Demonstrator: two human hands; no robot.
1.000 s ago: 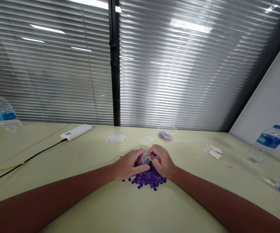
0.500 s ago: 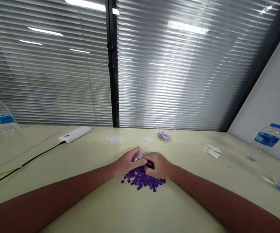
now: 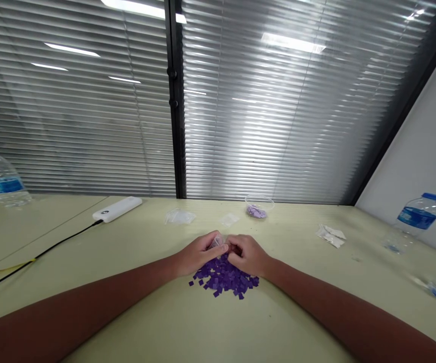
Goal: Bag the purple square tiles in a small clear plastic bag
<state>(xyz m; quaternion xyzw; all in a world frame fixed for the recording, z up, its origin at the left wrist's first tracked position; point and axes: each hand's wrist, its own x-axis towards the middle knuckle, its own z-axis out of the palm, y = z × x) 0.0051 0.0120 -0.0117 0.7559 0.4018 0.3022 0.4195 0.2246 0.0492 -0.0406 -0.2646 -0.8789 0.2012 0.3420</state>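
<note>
A small clear plastic bag [image 3: 217, 242] shows between the thumb and fingers of my left hand [image 3: 198, 255], which is closed on it. Beside it my right hand [image 3: 251, 256] is curled, its fingertips brought together at the bag's right edge. Whatever those fingertips pinch, if anything, is hidden. Beneath both hands a loose pile of small dark purple squares [image 3: 223, 278] lies spread on the table, its far side covered by my hands.
Behind my hands lie flat clear bags [image 3: 180, 217], another small clear bag [image 3: 229, 219] and a round clear tub [image 3: 257, 210] with pale purple bits. A white power bank [image 3: 121, 207] with a black cable is left. Crumpled white paper [image 3: 330, 235] and water bottles [image 3: 417, 217] are right.
My right hand has risen slightly off the purple pile, its fingers drawing up to the bag's edge. My left hand stays nearly still with the bag.
</note>
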